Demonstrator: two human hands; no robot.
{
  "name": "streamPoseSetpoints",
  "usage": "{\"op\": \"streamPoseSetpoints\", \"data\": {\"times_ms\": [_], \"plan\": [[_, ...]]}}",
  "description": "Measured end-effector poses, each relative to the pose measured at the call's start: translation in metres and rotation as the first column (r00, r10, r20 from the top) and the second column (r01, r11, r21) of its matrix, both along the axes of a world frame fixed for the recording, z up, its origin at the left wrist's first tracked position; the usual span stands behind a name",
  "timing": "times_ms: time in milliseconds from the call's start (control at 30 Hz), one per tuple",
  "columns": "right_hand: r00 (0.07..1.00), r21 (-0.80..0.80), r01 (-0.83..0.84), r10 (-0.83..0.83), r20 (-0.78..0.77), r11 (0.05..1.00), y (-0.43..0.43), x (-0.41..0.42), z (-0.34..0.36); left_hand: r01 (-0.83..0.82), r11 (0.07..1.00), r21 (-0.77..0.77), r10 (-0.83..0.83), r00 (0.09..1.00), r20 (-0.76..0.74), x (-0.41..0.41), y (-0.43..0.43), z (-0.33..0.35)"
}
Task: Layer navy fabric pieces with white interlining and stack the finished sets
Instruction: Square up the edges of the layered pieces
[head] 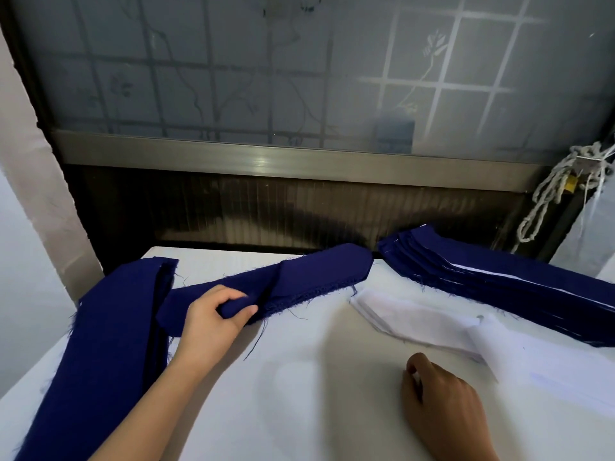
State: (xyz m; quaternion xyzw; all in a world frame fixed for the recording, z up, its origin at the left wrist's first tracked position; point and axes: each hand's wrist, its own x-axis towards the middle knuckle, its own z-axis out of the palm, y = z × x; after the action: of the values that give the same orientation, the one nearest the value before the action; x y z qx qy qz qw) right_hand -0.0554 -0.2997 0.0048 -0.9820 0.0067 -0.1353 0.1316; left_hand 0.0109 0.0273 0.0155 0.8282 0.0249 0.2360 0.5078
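I have my left hand point(219, 314) curled round the near end of one navy piece point(316, 274), thumb and fingers bunching the cloth into a fold, so the rest of the strip trails away across the white table point(299, 424) towards the far edge. It lies just off the loose navy pile point(113, 344) on my left, which I take to be the supply I draw from. My right hand point(446, 404) rests knuckles-up on the table, fingers loosely curled with nothing in them that I can see, just beside the white interlining point(416, 321). That is well placed to lift a sheet once the navy is spread flat between the hands. The finished stack point(499, 287) sits at the far right, thin white edges showing between its navy layers, out of the working space yet within my right arm's reach
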Motion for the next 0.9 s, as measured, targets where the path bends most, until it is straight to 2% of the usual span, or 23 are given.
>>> {"op": "streamPoseSetpoints", "data": {"times_ms": [100, 167, 200, 233, 300, 400, 433, 500, 567, 667, 767, 900], "plan": [[1.000, 0.014, 0.002, -0.002, 0.014, 1.000, 0.000, -0.001, 0.000, 0.127, 0.992, 0.026, -0.127, 0.992, 0.016, -0.003, -0.008, 0.000], [1.000, 0.007, 0.009, -0.009, 0.029, 1.000, 0.001, -0.001, 0.000, 0.259, 0.963, -0.072, -0.264, 0.961, -0.080, -0.006, -0.013, 0.003], [0.998, 0.014, 0.006, -0.007, 0.055, 1.000, 0.002, -0.001, 0.000, 0.359, 0.925, -0.124, -0.375, 0.915, -0.150, -0.007, -0.014, 0.005], [0.996, 0.024, -0.004, 0.002, 0.090, 1.000, 0.002, 0.000, -0.001, 0.469, 0.865, -0.178, -0.499, 0.836, -0.226, -0.009, -0.015, 0.007], [0.984, 0.008, -0.049, 0.047, 0.173, 0.999, 0.000, 0.001, -0.003, 0.664, 0.693, -0.280, -0.719, 0.611, -0.331, -0.012, -0.013, 0.014], [0.932, -0.075, -0.184, 0.198, 0.303, 0.980, -0.002, 0.004, -0.006, 0.848, 0.399, -0.349, -0.900, 0.288, -0.327, -0.017, -0.010, 0.019], [0.907, -0.103, -0.236, 0.257, 0.334, 0.966, -0.001, 0.004, -0.006, 0.862, 0.337, -0.379, -0.922, 0.221, -0.318, -0.018, -0.010, 0.019], [0.863, -0.161, -0.328, 0.364, 0.349, 0.931, 0.000, 0.004, -0.005, 0.849, 0.303, -0.433, -0.931, 0.168, -0.323, -0.019, -0.008, 0.019], [0.846, -0.174, -0.387, 0.424, 0.323, 0.905, -0.001, 0.005, -0.006, 0.818, 0.340, -0.464, -0.922, 0.192, -0.336, -0.020, -0.004, 0.019], [0.833, -0.155, -0.411, 0.439, 0.335, 0.898, -0.005, 0.007, -0.009, 0.712, 0.400, -0.577, -0.916, 0.293, -0.274, -0.018, 0.004, 0.017], [0.838, -0.130, -0.331, 0.354, 0.415, 0.935, -0.009, 0.009, -0.014, 0.540, 0.432, -0.722, -0.861, 0.485, -0.153, -0.016, 0.007, 0.014], [0.827, -0.119, -0.251, 0.277, 0.489, 0.961, -0.016, 0.009, -0.018, 0.363, 0.504, -0.783, -0.655, 0.752, -0.073, -0.008, 0.010, 0.017]]}}
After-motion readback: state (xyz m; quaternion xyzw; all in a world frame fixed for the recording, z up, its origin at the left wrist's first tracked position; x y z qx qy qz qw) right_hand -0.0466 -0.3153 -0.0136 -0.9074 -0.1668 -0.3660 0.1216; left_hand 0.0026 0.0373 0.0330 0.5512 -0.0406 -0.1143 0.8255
